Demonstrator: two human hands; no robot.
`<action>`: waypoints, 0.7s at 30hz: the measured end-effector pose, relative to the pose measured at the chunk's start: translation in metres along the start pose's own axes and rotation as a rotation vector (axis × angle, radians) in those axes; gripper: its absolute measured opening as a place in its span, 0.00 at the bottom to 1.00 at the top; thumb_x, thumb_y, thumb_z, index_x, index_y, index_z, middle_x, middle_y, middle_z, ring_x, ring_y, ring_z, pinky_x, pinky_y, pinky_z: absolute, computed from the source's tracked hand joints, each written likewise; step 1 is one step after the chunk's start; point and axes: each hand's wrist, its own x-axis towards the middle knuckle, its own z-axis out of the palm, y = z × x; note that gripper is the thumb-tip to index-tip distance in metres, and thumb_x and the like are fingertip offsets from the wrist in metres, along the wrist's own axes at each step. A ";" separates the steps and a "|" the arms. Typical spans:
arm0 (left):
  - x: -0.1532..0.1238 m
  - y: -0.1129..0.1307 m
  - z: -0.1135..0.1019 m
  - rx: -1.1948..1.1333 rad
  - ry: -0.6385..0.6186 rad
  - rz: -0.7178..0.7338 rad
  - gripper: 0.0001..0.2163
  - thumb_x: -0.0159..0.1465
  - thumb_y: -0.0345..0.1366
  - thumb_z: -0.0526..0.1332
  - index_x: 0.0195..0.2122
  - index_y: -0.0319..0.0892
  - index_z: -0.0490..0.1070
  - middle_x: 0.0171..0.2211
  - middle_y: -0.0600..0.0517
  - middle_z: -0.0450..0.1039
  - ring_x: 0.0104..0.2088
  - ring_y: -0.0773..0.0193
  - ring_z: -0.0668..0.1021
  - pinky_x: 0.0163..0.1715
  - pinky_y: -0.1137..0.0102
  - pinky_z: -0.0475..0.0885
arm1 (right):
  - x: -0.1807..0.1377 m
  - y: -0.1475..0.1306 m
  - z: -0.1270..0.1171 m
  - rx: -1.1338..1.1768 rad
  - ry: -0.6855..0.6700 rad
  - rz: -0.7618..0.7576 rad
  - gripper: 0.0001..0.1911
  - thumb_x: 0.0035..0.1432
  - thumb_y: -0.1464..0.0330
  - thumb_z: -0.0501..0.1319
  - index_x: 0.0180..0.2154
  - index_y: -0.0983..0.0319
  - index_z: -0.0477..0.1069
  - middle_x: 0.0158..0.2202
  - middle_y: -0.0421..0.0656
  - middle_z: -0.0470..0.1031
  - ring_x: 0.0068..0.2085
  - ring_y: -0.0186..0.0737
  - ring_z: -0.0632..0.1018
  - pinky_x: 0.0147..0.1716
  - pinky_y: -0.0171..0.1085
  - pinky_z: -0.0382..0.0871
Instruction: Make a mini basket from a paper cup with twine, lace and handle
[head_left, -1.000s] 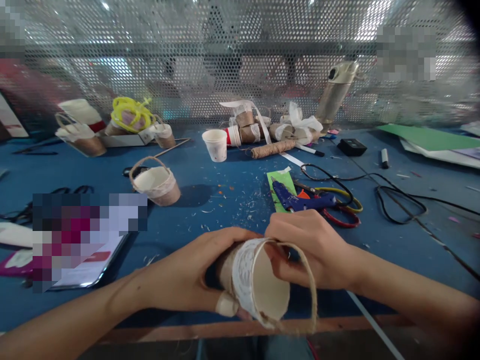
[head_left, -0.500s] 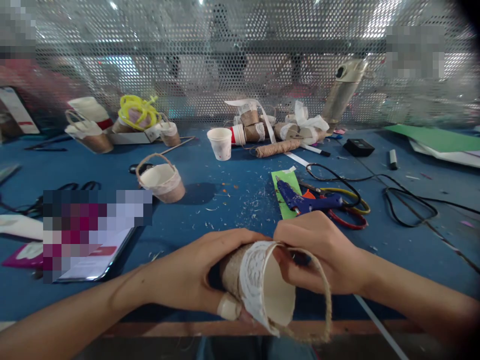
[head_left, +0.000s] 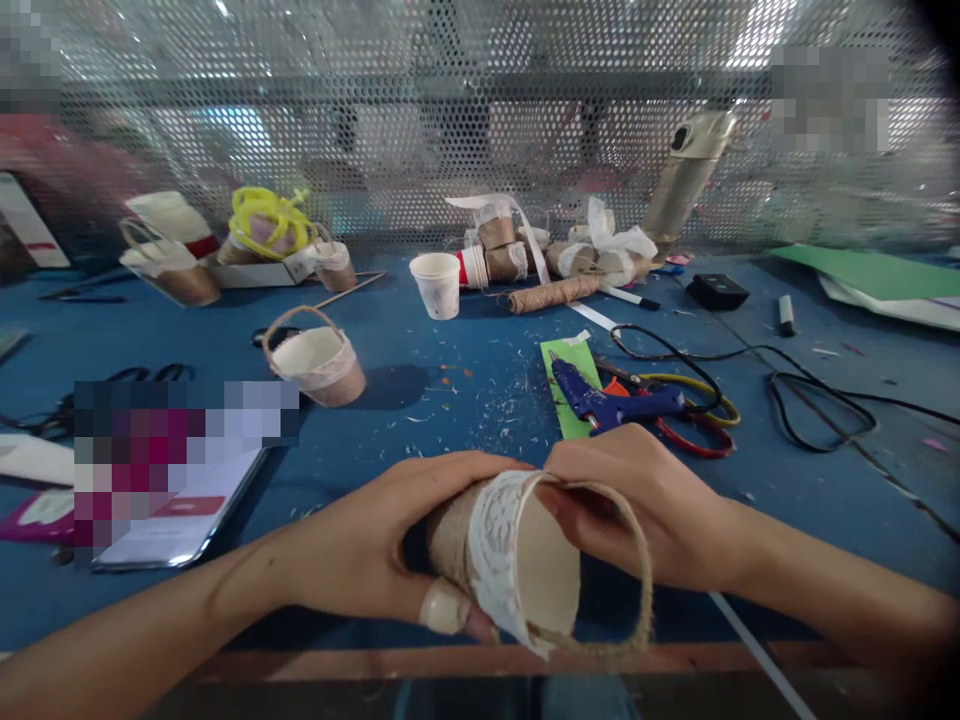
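Note:
A small paper-cup basket [head_left: 501,550], wrapped in twine with a white lace band round its rim, lies tilted with its mouth to the right. My left hand [head_left: 405,540] is wrapped round its body from the left; a pale bandage covers the thumb. My right hand [head_left: 637,500] pinches the far rim, fingers partly inside the cup, where one end of the twine handle [head_left: 643,590] meets the lace. The handle loops out to the right and down to the near rim. Just beyond my right hand, a blue glue gun [head_left: 607,405] rests on a green card [head_left: 555,395].
Scissors [head_left: 720,430] with red and yellow handles lie beside the glue gun, near a black cord [head_left: 825,440]. A finished-looking basket [head_left: 330,370] stands left of centre, behind a phone [head_left: 187,520]. Farther back are a white paper cup [head_left: 436,290], a twine roll [head_left: 555,293] and a metal bottle [head_left: 686,180].
Both hands and the held basket have shifted slightly left, and the basket's mouth is turned a little. The grip of each hand stays the same. The view has drifted slightly.

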 end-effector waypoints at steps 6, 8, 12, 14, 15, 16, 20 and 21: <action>0.000 0.001 -0.001 0.034 -0.008 -0.003 0.34 0.57 0.49 0.71 0.62 0.53 0.61 0.54 0.51 0.76 0.49 0.54 0.80 0.48 0.68 0.72 | 0.001 0.003 0.001 -0.054 0.000 -0.042 0.09 0.59 0.75 0.56 0.28 0.59 0.59 0.23 0.33 0.59 0.25 0.31 0.57 0.24 0.34 0.48; 0.000 0.000 0.000 0.034 -0.005 0.019 0.33 0.58 0.50 0.70 0.63 0.53 0.61 0.55 0.51 0.76 0.49 0.54 0.80 0.49 0.68 0.72 | 0.002 0.001 0.000 -0.037 -0.006 -0.024 0.11 0.56 0.76 0.57 0.27 0.59 0.56 0.23 0.32 0.56 0.24 0.30 0.55 0.23 0.33 0.48; -0.001 -0.002 0.004 0.062 -0.010 0.040 0.32 0.59 0.51 0.69 0.62 0.52 0.61 0.54 0.50 0.77 0.50 0.54 0.80 0.50 0.68 0.71 | 0.005 -0.002 0.000 0.017 -0.047 0.003 0.15 0.51 0.76 0.57 0.25 0.59 0.49 0.22 0.32 0.51 0.24 0.30 0.51 0.23 0.32 0.46; -0.001 -0.003 0.005 0.071 -0.009 0.046 0.32 0.60 0.51 0.69 0.63 0.53 0.60 0.55 0.50 0.76 0.50 0.54 0.80 0.50 0.68 0.71 | 0.005 -0.003 0.001 0.035 -0.037 -0.012 0.15 0.49 0.77 0.56 0.26 0.58 0.48 0.22 0.32 0.50 0.24 0.30 0.50 0.23 0.32 0.46; -0.001 -0.003 0.006 0.075 -0.003 0.048 0.33 0.60 0.51 0.68 0.63 0.53 0.59 0.55 0.50 0.76 0.51 0.54 0.80 0.50 0.68 0.71 | 0.005 -0.004 0.001 0.042 -0.024 -0.019 0.15 0.49 0.77 0.56 0.26 0.58 0.48 0.22 0.32 0.50 0.24 0.30 0.50 0.23 0.32 0.46; -0.001 -0.003 0.006 0.080 0.007 0.048 0.33 0.60 0.51 0.69 0.63 0.53 0.59 0.56 0.50 0.76 0.51 0.54 0.80 0.51 0.67 0.71 | 0.005 -0.004 0.002 0.047 -0.010 -0.026 0.15 0.49 0.78 0.56 0.26 0.58 0.48 0.22 0.32 0.51 0.25 0.30 0.51 0.23 0.32 0.46; -0.001 0.000 0.004 0.089 0.024 0.035 0.34 0.58 0.49 0.70 0.63 0.53 0.60 0.55 0.50 0.76 0.50 0.53 0.80 0.50 0.66 0.71 | 0.003 -0.002 0.002 0.023 0.017 -0.032 0.13 0.53 0.77 0.56 0.26 0.58 0.53 0.23 0.33 0.54 0.25 0.30 0.53 0.23 0.33 0.48; 0.000 0.001 0.003 0.088 0.024 0.027 0.34 0.57 0.48 0.71 0.63 0.53 0.60 0.54 0.50 0.76 0.49 0.54 0.80 0.49 0.67 0.71 | 0.002 -0.001 0.002 0.004 0.013 -0.033 0.11 0.55 0.76 0.56 0.26 0.59 0.54 0.23 0.33 0.56 0.25 0.30 0.54 0.23 0.33 0.48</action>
